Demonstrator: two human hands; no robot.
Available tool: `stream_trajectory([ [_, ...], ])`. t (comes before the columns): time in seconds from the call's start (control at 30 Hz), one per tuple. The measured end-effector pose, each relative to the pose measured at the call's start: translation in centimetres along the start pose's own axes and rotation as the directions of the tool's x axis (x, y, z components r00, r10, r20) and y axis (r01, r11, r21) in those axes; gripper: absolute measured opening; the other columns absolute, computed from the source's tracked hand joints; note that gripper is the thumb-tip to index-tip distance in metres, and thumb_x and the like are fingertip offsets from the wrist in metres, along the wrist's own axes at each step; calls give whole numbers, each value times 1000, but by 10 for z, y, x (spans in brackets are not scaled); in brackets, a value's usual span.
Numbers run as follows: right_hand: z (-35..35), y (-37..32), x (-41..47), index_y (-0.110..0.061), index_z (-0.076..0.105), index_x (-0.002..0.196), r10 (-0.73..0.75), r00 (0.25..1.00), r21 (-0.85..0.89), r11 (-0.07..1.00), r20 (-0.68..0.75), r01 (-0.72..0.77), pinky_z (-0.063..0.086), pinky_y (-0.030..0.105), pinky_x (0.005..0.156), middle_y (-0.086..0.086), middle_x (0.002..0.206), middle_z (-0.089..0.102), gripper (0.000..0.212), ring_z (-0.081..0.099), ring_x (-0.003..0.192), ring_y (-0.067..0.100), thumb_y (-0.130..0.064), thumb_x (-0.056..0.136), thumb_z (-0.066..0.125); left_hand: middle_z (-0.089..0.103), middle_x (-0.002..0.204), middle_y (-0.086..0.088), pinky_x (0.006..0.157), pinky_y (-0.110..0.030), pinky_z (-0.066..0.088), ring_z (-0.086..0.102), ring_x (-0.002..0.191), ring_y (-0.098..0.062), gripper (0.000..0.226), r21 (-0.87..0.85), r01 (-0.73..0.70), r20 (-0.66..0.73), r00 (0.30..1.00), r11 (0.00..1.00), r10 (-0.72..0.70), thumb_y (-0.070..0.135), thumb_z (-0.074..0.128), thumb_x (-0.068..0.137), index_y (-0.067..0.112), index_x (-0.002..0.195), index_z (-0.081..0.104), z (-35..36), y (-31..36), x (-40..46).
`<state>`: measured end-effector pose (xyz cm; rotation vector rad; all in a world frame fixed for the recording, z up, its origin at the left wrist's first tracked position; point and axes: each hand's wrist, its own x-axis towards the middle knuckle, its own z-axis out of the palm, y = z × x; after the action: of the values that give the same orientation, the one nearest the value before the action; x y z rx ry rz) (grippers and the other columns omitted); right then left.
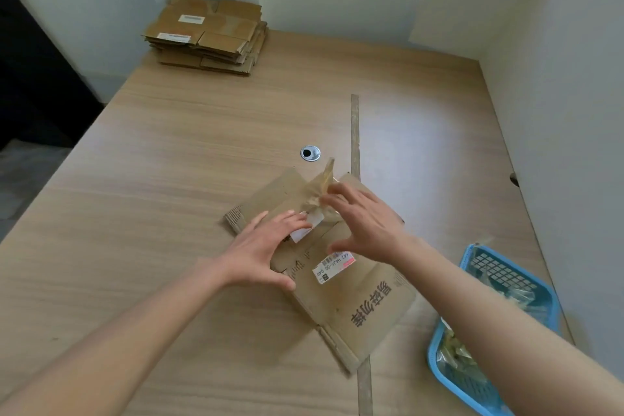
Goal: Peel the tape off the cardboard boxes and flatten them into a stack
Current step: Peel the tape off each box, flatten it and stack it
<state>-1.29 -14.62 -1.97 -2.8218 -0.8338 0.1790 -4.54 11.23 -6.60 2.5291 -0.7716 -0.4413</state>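
Note:
A flattened brown cardboard box (358, 307) with black printed characters and a white label lies on the wooden table in front of me. My left hand (266, 246) presses flat on its left part, fingers spread. At the box's far end my right hand (361, 223) pinches a crumpled strip of clear brownish tape (324, 182), which stands up off the cardboard. A stack of flattened boxes (209, 34) sits at the table's far left corner, under a wall sign.
A blue plastic basket (486, 331) holding peeled tape scraps sits at the right near edge. A round metal cable grommet (310, 153) is set in the table beyond the box. A dark seam strip (354, 132) runs along the table. White walls enclose the back and right.

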Motion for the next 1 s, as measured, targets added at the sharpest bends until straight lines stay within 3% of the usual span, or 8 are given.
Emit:
stream_trajectory([
  [0.13,28,1,4,-24,58,98,135,973,202,975,-186,-97,36,27,70,-14,112,52,31,57,90,15,-48,85,75,5,163,28,123,-34,-15,-11,150,9,115,-1,14,125,992,1000,-14,52,87,66,43,157,18,-22,-16,3],
  [0.23,27,7,5,-19,55,94,359,899,503,842,-250,-197,46,29,72,-10,104,54,13,55,84,12,-28,97,64,11,163,28,121,-43,-20,-6,151,7,111,-15,128,154,980,992,-124,48,86,69,42,157,19,-37,-9,3],
  [0.3,16,8,3,-17,56,99,500,835,631,730,-230,-263,50,26,74,-7,105,59,5,56,82,7,-18,97,60,17,165,22,120,-54,-19,3,153,2,110,-34,254,66,966,967,-252,73,77,67,40,156,21,-30,17,7],
  [0.43,1,-3,-10,-20,48,80,455,889,721,630,-42,-288,51,27,57,2,75,65,20,61,62,9,-10,86,65,-13,164,-1,111,-70,-23,-22,154,-21,135,63,438,-66,898,897,-434,102,44,60,29,161,-8,16,61,15],
  [0.57,-30,49,-32,-29,58,90,465,885,681,645,13,-348,56,38,64,3,76,70,30,69,64,14,-7,81,76,-13,164,-5,113,-70,-20,-30,151,-21,128,152,418,-161,905,896,-395,102,37,66,27,162,-2,34,50,11],
  [0.73,-46,95,-52,-29,70,117,520,853,487,756,-42,-437,50,23,78,3,107,69,32,67,90,12,-11,89,71,-12,164,-1,115,-67,-20,-26,153,-18,126,194,364,-180,926,911,-332,103,29,64,29,162,2,32,38,7],
  [0.83,-35,74,-46,-17,56,143,376,927,482,813,-6,-327,50,35,103,3,134,58,51,62,109,15,-12,93,64,-11,165,-2,116,-67,-20,-26,153,-18,129,193,358,-177,929,914,-326,104,19,61,27,163,3,34,40,7],
  [1.0,-11,17,-32,-19,26,160,129,949,342,912,287,-227,21,36,124,-4,169,11,102,17,154,14,-71,74,40,-3,166,-4,119,-64,-15,-20,155,-20,129,208,339,-207,932,918,-297,105,13,62,25,162,9,37,39,8],
])
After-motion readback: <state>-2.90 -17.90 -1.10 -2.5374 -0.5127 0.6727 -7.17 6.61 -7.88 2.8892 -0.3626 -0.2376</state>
